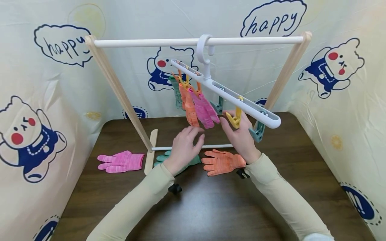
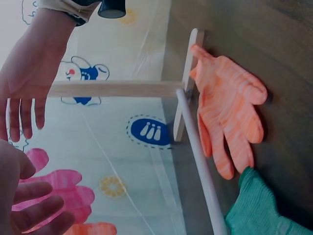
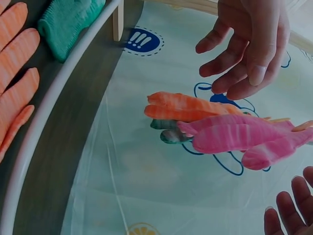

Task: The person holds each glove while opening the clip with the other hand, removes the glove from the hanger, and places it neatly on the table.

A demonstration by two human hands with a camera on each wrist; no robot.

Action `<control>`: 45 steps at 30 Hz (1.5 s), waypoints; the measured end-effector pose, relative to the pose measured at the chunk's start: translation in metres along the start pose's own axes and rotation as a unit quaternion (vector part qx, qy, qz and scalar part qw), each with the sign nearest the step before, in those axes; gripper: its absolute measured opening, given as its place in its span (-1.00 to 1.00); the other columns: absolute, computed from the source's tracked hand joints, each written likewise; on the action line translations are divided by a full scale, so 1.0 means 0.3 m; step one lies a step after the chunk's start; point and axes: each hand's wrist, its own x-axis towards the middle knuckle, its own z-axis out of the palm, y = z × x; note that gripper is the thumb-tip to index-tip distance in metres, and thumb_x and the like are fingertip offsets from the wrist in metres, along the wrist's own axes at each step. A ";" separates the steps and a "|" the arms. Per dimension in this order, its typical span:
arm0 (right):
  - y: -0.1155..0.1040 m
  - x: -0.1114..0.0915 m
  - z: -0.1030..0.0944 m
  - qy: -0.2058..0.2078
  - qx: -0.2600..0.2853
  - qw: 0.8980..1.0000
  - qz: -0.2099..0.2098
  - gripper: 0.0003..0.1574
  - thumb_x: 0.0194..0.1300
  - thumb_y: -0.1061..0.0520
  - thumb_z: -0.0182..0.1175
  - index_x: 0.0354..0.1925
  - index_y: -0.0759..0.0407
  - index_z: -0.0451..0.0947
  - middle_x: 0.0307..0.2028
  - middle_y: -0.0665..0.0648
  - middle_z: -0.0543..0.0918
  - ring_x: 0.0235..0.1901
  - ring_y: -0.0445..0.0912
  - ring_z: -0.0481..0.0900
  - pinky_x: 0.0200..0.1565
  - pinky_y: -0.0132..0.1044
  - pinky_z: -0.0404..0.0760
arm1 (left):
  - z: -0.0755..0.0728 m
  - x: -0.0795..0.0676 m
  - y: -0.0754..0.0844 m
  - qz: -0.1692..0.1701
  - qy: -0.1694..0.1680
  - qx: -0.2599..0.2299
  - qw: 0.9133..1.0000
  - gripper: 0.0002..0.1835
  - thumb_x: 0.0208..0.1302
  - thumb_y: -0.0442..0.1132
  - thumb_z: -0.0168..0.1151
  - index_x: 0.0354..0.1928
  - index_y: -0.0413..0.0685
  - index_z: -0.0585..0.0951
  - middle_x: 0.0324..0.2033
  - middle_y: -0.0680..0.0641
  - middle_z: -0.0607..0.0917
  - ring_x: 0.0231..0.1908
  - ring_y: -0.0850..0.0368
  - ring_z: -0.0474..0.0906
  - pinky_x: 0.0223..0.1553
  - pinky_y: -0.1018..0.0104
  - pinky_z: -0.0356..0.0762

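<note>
My left hand is empty, fingers loosely bent, just below the hanging gloves. My right hand is also empty, fingers spread behind a yellow clip near the pink glove. From one half of a white clip hanger hang a green glove, an orange glove and a pink glove, each fingers down. In the right wrist view, the hanging pink glove lies between both hands, apart from their fingers. Teal clips dangle from the hanger's other half, holding nothing.
A wooden stand with a white top rod carries the hanger's hook. On the dark table lie a pink glove, a green glove partly behind my left hand, and an orange glove. A printed curtain surrounds the table.
</note>
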 end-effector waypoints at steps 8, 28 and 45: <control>-0.009 0.039 0.012 0.012 -0.032 0.998 -0.050 -0.66 0.37 0.26 0.35 0.09 0.27 0.60 -0.09 0.23 0.61 -0.06 0.06 0.47 0.04 -0.13 0.41 | -0.014 0.012 -0.014 -0.020 0.006 -0.015 1.000 -0.80 0.49 -0.18 0.20 -0.03 -0.08 0.72 -0.12 -0.08 0.74 -0.14 -0.02 0.69 -0.18 -0.01 0.69; -0.057 0.146 0.059 -0.011 -0.061 0.993 -0.101 -0.55 0.33 0.26 0.40 0.14 0.39 0.60 0.07 0.32 0.67 -0.04 0.11 0.57 -0.01 -0.03 0.59 | -0.020 0.077 -0.052 -0.024 0.048 -0.026 0.998 -0.81 0.48 -0.22 0.15 -0.07 -0.11 0.70 -0.19 -0.11 0.68 -0.20 -0.01 0.61 -0.30 0.02 0.63; -0.100 0.234 0.095 -0.037 -0.087 0.995 -0.038 -0.36 0.28 0.04 0.48 0.21 0.32 0.57 0.00 0.27 0.70 -0.06 0.05 0.63 -0.01 -0.05 0.63 | -0.047 0.125 -0.046 -0.047 0.051 -0.037 0.997 -0.75 0.53 -0.16 0.13 0.00 -0.14 0.69 -0.10 -0.15 0.68 -0.24 -0.01 0.58 -0.34 0.05 0.59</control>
